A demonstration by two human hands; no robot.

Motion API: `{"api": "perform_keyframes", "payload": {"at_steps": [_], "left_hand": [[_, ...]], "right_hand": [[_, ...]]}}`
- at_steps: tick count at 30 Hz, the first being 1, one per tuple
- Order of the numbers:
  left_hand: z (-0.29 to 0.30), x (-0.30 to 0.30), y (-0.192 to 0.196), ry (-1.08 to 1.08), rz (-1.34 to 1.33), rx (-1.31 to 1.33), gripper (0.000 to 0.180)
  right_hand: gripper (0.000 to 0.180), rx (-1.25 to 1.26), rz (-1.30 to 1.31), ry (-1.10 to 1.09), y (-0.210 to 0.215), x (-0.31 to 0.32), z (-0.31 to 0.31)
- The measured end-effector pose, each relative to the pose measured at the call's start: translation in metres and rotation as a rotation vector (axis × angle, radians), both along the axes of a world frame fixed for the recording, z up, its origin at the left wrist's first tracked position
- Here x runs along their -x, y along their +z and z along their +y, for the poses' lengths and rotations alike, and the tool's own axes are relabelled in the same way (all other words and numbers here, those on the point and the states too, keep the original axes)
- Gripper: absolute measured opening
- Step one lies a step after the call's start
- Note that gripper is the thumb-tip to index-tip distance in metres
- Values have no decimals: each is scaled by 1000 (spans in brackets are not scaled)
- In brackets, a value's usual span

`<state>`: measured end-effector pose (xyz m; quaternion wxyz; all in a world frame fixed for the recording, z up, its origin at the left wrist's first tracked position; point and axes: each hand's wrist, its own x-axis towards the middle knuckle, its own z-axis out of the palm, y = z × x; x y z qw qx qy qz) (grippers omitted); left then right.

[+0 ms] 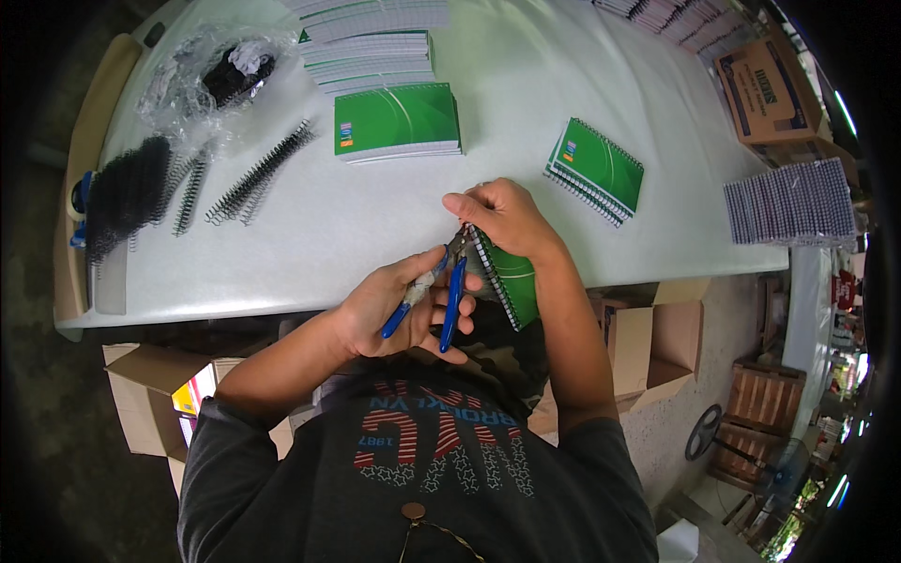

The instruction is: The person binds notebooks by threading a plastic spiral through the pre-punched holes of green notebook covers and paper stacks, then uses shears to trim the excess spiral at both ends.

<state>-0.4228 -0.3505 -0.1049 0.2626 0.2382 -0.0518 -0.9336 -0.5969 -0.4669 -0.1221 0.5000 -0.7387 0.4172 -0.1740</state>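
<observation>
In my left hand (pixel 371 305) rests a pair of blue-handled cutting pliers (pixel 453 305), its handles spread apart between thumb and fingers. The pliers' jaws meet the top end of the black spiral on a green notebook (pixel 516 281). My right hand (pixel 511 216) grips that notebook by its upper end, tilted at the table's front edge. Whether the jaws are closed on the wire is too small to tell. To the right lies a small stack of spiral-bound green notebooks (pixel 601 169). Beyond my hands sits a stack of green-covered pads (pixel 399 117) with no spiral visible.
Loose black spiral coils (pixel 258 178) and a dense bundle of coils (pixel 131 202) lie at left, near a clear plastic bag (pixel 188 89). A cardboard box (pixel 765 94) and piled spiral-bound books (pixel 788 206) stand at right. Open cartons (pixel 155 371) sit below the table (pixel 225 281).
</observation>
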Motion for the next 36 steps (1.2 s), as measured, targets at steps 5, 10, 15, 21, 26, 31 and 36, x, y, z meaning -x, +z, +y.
{"api": "perform_keyframes", "payload": {"at_steps": [5, 10, 15, 21, 26, 31, 36], "left_hand": [[-4, -3, 3, -5, -72, 18, 51], [-4, -1, 3, -25, -179, 64, 50], [-7, 7, 23, -11, -305, 30, 55], [-15, -20, 17, -200, -342, 186, 50], [-18, -17, 32, -559, -1802, 1436, 40], [-48, -63, 38, -519, -2021, 1866, 45], [-44, -21, 25, 53, -1411, 1417, 47]], "right_hand": [[55, 84, 43, 12, -1, -2, 0], [58, 125, 137, 66, 0, 0, -3], [58, 96, 45, 21, 1, 0, -1], [59, 134, 62, 38, -9, 0, -3], [55, 193, 173, 42, -2, -11, 1], [52, 131, 121, -42, 1, -3, 4], [55, 164, 127, -6, -8, -2, -1]]}}
